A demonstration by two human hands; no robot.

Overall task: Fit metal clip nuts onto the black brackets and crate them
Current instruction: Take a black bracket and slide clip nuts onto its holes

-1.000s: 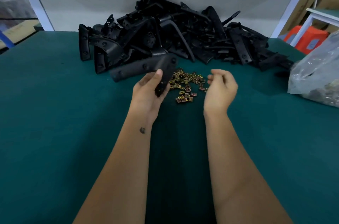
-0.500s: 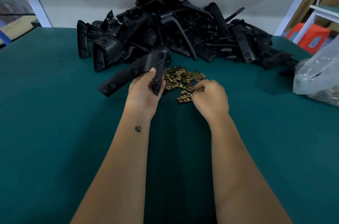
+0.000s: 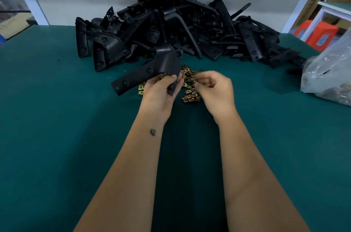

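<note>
Both bare forearms reach forward side by side, palms turned partly inward. The left hand (image 3: 159,94) has its fingers and thumb curled in a firm grip. The right hand (image 3: 214,89) sits just beside it, fingers curled, thumb and fingertips pinched together at their tips.

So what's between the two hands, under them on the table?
In the head view, a little heap of brass-coloured clip nuts lies on the green table, between the left hand and the right hand.
</note>
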